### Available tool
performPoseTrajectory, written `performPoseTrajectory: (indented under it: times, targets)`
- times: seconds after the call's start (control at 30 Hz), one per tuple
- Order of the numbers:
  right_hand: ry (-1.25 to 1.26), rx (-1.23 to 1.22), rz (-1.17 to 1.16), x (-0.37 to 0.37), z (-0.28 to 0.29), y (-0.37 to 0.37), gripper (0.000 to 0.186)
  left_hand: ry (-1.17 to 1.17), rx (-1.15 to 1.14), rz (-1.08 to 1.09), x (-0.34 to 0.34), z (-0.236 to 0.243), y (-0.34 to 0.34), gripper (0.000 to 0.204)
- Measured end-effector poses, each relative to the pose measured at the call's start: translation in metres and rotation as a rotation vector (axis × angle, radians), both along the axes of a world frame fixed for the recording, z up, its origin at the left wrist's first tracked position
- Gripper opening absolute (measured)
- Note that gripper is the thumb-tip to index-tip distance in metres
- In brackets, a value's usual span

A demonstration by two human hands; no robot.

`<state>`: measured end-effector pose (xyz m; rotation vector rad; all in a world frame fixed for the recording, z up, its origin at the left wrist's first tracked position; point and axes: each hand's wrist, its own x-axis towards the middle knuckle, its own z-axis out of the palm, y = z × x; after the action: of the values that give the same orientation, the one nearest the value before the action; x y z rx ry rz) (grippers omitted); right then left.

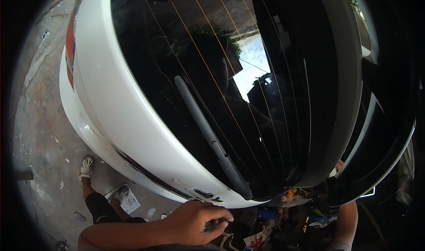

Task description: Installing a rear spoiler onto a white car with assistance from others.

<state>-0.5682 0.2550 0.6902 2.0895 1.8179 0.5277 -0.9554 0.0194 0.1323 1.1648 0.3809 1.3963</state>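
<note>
My left hand [200,221] is closed with its fingers curled in, thumb tip close to the index fingertip. Nothing shows between them. It is at the lower edge of a white car's tailgate [95,60], just below the dark emblem [206,195]. My right forearm [347,222] rises at the lower right and passes behind a glossy black curved panel [376,162]. Only a sliver of skin appears past that panel's left edge, so my right fingers are hidden. The dark rear window [155,83] fills the middle, with a black wiper [206,127] lying across it.
A red tail light [69,43] edges the tailgate at left. Below the tailgate, assorted clutter [265,229] lies in shadow. On the stained concrete floor [42,131] stands a foot in a white clog [87,166], near a printed sheet [128,200].
</note>
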Motion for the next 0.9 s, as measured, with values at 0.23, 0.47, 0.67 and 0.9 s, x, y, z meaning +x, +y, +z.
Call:
performPoseTrajectory:
  times: [0.23, 0.47, 0.67, 0.9]
  targets:
    - [0.167, 0.106, -0.099, 0.013, -0.032, -0.025, 0.044, 0.035, -0.018, -0.001, -0.006, 0.012, 0.003, 0.018]
    - [0.440, 0.115, -0.127, 0.006, -0.105, -0.001, 0.044, 0.123, 0.046, 0.091, -0.065, 0.058, 0.016, 0.020]
    - [0.637, 0.148, -0.017, 0.021, -0.123, 0.000, 0.050, 0.150, 0.034, 0.276, -0.112, 0.087, 0.027, 0.018]
    - [0.469, 0.099, 0.068, 0.025, -0.126, -0.004, 0.064, 0.144, -0.075, 0.241, -0.128, 0.109, 0.070, 0.039]
